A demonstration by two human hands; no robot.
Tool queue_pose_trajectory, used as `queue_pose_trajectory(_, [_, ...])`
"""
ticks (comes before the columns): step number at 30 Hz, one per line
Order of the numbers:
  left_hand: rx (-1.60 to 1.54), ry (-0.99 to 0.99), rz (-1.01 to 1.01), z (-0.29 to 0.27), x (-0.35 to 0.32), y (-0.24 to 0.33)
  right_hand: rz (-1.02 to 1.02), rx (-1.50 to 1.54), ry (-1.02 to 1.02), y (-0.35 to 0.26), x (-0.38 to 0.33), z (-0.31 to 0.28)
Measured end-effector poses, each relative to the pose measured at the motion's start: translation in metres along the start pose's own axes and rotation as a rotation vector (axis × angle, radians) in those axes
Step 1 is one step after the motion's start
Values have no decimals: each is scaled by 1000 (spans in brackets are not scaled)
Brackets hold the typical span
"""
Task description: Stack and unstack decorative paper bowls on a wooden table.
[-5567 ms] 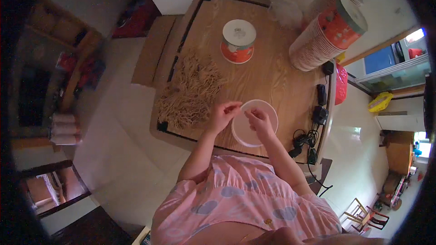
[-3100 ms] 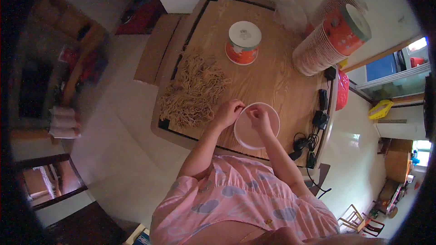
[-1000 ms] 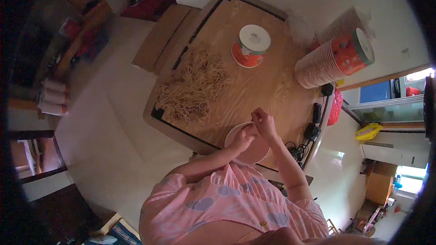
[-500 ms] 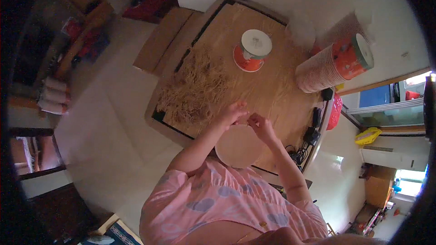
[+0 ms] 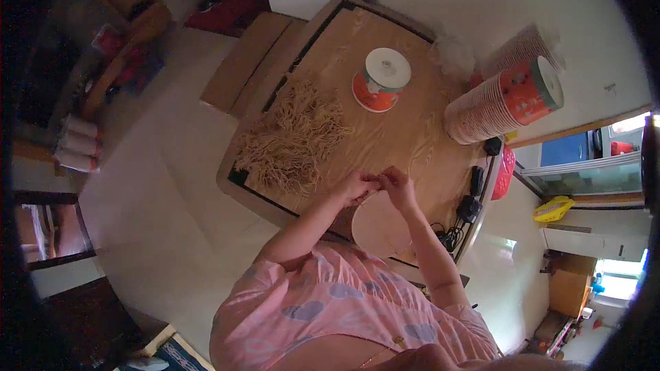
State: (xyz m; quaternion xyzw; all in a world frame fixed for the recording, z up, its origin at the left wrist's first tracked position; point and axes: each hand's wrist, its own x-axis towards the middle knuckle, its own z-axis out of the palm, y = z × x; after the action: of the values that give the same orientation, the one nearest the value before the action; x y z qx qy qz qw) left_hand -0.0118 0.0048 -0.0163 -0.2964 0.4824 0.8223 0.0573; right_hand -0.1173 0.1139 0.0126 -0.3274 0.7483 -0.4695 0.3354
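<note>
A paper bucket (image 5: 382,225), pale inside, is tipped with its round mouth toward me at the table's near edge. My left hand (image 5: 360,185) and my right hand (image 5: 399,188) meet at its far rim, fingers closed and fingertips together. Whatever they pinch is too small to make out. Beyond my left forearm lies a loose heap of tan twine strands (image 5: 295,139). Farther back, an orange-red paper bucket (image 5: 375,96) stands upside down, its white base (image 5: 388,67) with a green band on top.
At the right, a long nested stack of paper buckets (image 5: 491,106) leans over, with another stack (image 5: 520,51) behind it. Black adapters and cables (image 5: 457,227) lie along the table's right edge. A cardboard box (image 5: 251,62) adjoins the table's left side.
My hands have drawn together, fingertips now meeting. The bucket under them has shifted right and turned a little, its outer side now showing at the left.
</note>
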Motion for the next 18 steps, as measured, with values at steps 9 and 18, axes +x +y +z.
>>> queue_pose_trajectory(9, [228, 225, 354, 13, -7, -24, 146, 114, 56, -1, 7, -10])
queue_pose_trajectory(18, [494, 344, 397, 20, -26, -11, 235, -430, -164, -14, 15, -15])
